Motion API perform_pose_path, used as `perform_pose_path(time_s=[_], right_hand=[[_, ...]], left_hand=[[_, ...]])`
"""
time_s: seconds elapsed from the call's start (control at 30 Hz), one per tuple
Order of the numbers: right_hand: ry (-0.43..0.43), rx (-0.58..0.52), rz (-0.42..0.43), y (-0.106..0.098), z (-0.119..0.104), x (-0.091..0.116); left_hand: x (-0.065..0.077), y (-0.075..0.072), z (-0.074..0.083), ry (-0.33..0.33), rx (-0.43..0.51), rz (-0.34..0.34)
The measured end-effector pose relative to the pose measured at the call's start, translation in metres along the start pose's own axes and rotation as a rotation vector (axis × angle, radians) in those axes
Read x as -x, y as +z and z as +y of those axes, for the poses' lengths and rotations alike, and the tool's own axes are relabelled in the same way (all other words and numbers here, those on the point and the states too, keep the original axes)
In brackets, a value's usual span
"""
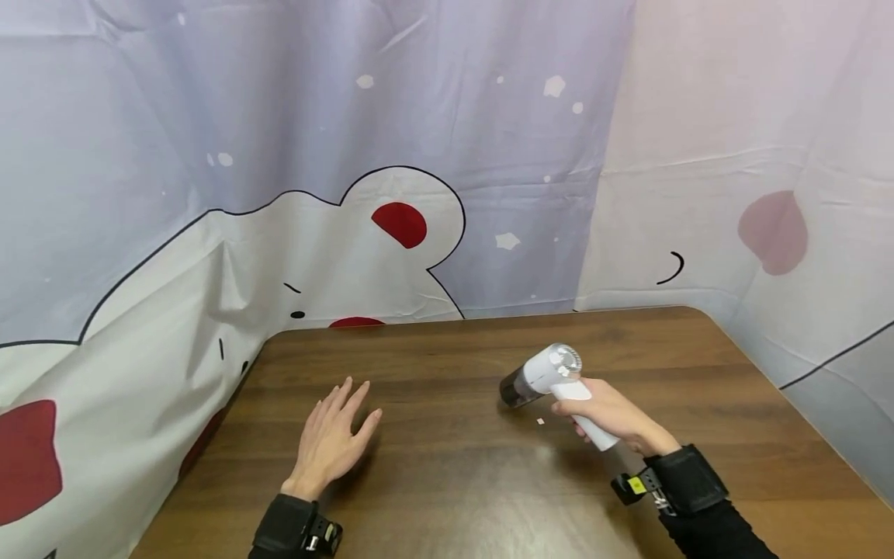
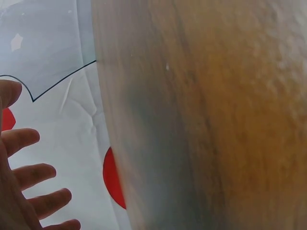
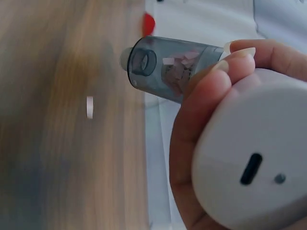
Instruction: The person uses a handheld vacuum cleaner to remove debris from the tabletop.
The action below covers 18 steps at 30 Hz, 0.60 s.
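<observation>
My right hand [image 1: 615,413] grips the white handle of a small handheld vacuum cleaner [image 1: 552,367] over the right half of the table. Its dark see-through dust cup [image 3: 165,64] points down and to the left, with several pale paper bits [image 3: 181,69] inside. One small white scrap of paper [image 1: 540,421] lies on the wood close to the nozzle. In the right wrist view, the handle's end shows a dark slot and a small round dot. My left hand [image 1: 331,436] is over the left side of the table, fingers spread and holding nothing.
The brown wooden table [image 1: 433,481] has rounded far corners. Behind it and along its sides hangs a printed cloth [image 1: 489,140] with bear outlines, red patches and white stars. Black bands with small cameras sit on both wrists.
</observation>
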State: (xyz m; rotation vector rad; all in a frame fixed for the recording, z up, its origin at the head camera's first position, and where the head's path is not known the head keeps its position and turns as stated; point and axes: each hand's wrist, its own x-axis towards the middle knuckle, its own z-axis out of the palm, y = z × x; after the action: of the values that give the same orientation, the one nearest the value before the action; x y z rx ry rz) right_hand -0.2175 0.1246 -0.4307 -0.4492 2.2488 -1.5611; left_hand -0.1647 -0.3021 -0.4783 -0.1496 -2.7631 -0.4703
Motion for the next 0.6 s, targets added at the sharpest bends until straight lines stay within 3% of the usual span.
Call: perform_pose_path(time_s=[0.23,0.6], right_hand=[[0.061,-0.012,0.027,-0.038,0.016,0.034],[0.065,-0.148,-0.002,-0.039,0.032,0.045]], left_hand=[[-0.01,0.005,0.012,0.04,0.02,-0.008],[-0.01,0.009,0.021,0.048,0.013,-0.011]])
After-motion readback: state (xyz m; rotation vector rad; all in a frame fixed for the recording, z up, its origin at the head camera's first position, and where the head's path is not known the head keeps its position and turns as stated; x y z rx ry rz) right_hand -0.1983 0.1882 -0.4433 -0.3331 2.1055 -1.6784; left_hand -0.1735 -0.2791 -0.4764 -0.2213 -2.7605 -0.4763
